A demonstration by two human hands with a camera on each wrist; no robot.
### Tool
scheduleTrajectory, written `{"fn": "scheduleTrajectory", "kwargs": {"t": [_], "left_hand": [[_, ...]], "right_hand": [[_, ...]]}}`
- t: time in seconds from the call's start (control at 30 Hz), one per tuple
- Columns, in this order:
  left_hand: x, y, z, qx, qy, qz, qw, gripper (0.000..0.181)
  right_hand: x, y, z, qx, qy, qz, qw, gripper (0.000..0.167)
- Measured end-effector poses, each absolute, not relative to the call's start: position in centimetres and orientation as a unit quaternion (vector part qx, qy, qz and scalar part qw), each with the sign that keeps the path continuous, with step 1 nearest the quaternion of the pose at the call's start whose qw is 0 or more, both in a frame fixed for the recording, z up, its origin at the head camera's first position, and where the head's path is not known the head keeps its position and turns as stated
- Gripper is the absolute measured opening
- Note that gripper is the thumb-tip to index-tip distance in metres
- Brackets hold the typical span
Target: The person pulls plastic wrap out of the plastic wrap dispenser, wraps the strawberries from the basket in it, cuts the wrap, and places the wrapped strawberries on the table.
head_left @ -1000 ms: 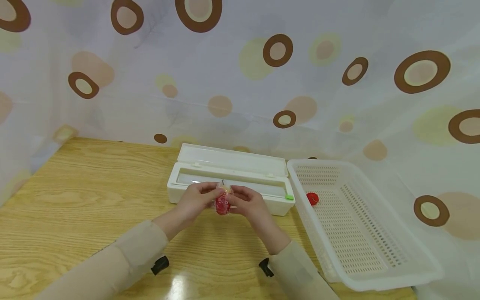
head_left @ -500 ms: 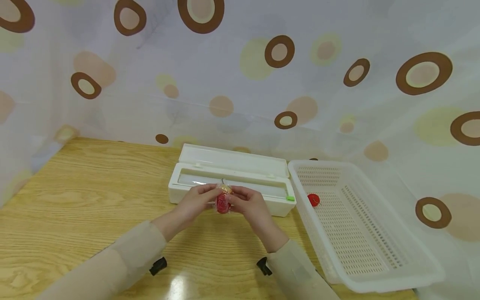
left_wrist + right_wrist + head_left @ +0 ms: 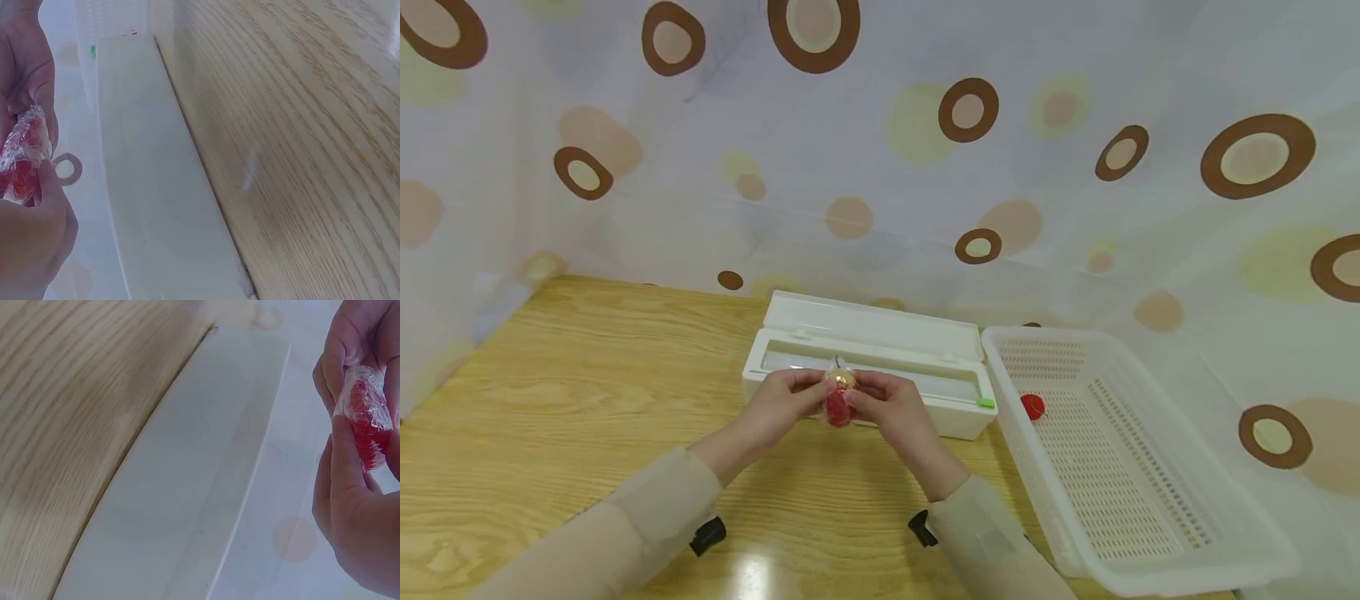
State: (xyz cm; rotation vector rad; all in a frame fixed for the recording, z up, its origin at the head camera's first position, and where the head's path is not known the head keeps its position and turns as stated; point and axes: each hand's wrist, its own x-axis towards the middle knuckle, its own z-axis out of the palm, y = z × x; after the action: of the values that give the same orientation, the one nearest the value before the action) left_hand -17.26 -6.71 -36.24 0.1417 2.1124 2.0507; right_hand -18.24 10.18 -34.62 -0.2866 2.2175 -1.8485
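Note:
A small red, fruit-like piece with a yellowish top and a dark stem-like tip, wrapped in crinkled clear film [image 3: 838, 408], is held up between both hands. My left hand [image 3: 777, 408] pinches it from the left, and my right hand [image 3: 893, 407] grips the other side with the thumb across its front. In the right wrist view the film-wrapped red piece [image 3: 369, 422] looks glossy and creased. Just behind the hands lies a white cling film dispenser [image 3: 958, 417], lid raised, with a pale roll [image 3: 880, 372] inside and a green slider [image 3: 986, 402] at its right end.
A white perforated basket [image 3: 1157, 575] stands at the right, close to the dispenser's end. Inside, near its left wall, lies a small red round thing [image 3: 1033, 407] with a thin stem. The wooden table [image 3: 587, 375] meets a patterned curtain [image 3: 850, 150] at the back.
The head view has shifted slightly. Both hands keep hold of the wrapped red piece, and the fingers have moved a little over it. The dispenser and basket stay in place.

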Motion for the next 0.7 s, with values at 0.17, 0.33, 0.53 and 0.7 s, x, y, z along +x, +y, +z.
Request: {"fn": "scheduleTrajectory", "kwargs": {"t": [0.17, 0.33, 0.53, 0.7], "left_hand": [[-17.2, -7.5, -35.9, 0.051, 0.727, 0.68, 0.08, 0.036], [-17.5, -9.6, -35.4, 0.037, 0.736, 0.673, 0.067, 0.04], [-18.9, -15.0, -34.7, -0.032, 0.76, 0.648, 0.04, 0.048], [-20.4, -19.4, -35.8, -0.068, 0.796, 0.601, 0.034, 0.053]], "right_hand": [[-18.5, 9.3, -34.5, -0.106, 0.76, -0.629, 0.127, 0.04], [-18.8, 8.8, -34.3, -0.123, 0.791, -0.584, 0.135, 0.058], [-19.4, 10.3, -34.0, -0.117, 0.834, -0.531, 0.099, 0.037], [-19.9, 11.7, -33.9, -0.095, 0.851, -0.51, 0.084, 0.032]]}}
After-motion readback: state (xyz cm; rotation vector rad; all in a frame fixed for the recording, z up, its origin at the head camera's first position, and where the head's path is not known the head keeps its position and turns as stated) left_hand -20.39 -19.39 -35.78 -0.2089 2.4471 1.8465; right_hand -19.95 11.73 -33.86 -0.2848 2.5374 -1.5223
